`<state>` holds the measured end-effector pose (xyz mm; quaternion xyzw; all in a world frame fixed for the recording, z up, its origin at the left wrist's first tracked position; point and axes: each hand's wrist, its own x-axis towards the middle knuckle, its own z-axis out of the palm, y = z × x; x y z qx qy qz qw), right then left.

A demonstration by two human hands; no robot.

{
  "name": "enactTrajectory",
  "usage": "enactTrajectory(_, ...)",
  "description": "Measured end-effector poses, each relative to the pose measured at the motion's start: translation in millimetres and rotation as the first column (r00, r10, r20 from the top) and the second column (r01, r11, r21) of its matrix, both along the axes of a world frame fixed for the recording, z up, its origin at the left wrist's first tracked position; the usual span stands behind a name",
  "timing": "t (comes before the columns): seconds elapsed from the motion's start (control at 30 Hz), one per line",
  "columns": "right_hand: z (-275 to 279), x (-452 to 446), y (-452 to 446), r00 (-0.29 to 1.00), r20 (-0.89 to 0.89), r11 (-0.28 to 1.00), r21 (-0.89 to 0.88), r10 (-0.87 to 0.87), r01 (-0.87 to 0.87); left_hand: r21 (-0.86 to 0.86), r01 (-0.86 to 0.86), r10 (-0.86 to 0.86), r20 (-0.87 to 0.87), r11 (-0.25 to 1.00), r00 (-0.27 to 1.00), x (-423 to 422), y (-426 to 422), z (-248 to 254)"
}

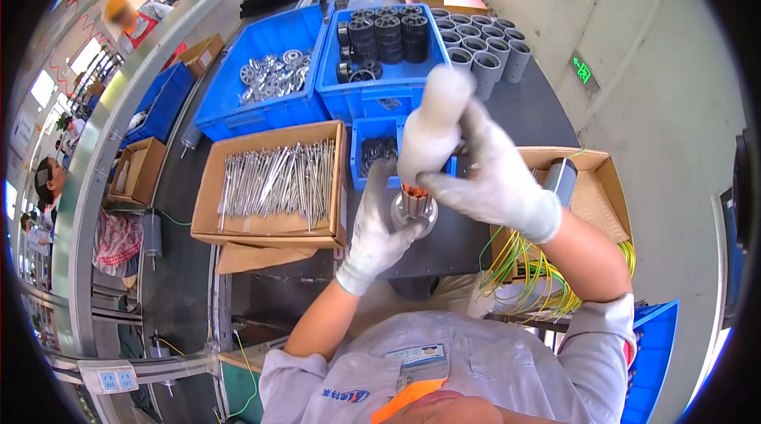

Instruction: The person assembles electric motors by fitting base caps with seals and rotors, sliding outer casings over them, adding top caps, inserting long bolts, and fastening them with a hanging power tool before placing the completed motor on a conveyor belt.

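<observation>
My right hand, in a whitish work glove, is closed around a white bottle-shaped piece whose upper end is smeared by motion. Directly beneath it shows a motor rotor with copper windings, standing upright in a round silvery metal end cap. The white piece hides the rotor's top. My left hand, gloved too, curls its thumb and fingers about the rotor and cap from the left side. Just behind the hands sits a small blue bin of dark rings.
A cardboard box of metal shafts lies left. Blue crates hold silvery end caps and black ring-shaped parts. Grey cylinders stand at the back right. Yellow-green wires hang by a carton right. Other people are beyond the left rail.
</observation>
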<state>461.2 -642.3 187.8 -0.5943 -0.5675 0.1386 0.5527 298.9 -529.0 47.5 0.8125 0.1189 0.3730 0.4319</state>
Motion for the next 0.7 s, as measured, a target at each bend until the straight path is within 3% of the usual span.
enactTrajectory(0.13,-17,-2,4,0.997,0.059,0.975,-0.214,-0.042,0.054,-0.15,-0.003,0.019,0.102,0.989,0.995,-22,-3,-18)
enactTrajectory(0.23,-24,7,4,0.992,0.125,0.976,-0.212,-0.016,0.043,-0.055,-0.011,0.012,0.019,0.998,1.0,-26,-6,-9)
enactTrajectory(0.3,-7,11,-6,0.981,0.193,0.922,-0.382,0.006,0.069,-0.052,-0.022,0.025,0.06,0.998,0.998,-26,-12,-12)
enactTrajectory(0.33,-15,29,-12,0.969,0.203,0.959,-0.274,0.138,-0.079,-0.03,-0.045,0.046,0.049,0.999,0.998,-30,-14,-14)
enactTrajectory(0.37,-6,47,-19,0.918,0.359,0.961,-0.267,0.166,-0.07,-0.01,-0.071,0.071,0.037,0.997,0.997,-37,-14,-16)
enactTrajectory(0.43,14,96,-24,0.984,0.128,0.846,-0.532,0.124,-0.038,0.007,-0.052,0.052,0.068,0.999,0.996,-53,-16,-12)
enactTrajectory(0.5,-15,172,3,0.938,0.329,0.791,-0.542,-0.111,0.283,-0.072,-0.105,0.114,0.148,0.992,0.982,-64,-24,-33)
enactTrajectory(0.57,-72,240,36,0.763,0.517,0.652,-0.431,-0.389,0.624,-0.12,-0.136,0.153,0.141,0.983,0.978,-68,-36,-24)
enactTrajectory(0.63,-108,286,70,0.741,0.473,0.595,-0.448,-0.476,0.668,-0.171,-0.177,0.203,0.149,0.969,0.968,-70,-43,-25)
enactTrajectory(0.7,-153,330,99,0.755,0.483,0.633,-0.428,-0.443,0.645,-0.234,-0.226,0.262,0.132,0.945,0.956,-76,-47,-27)
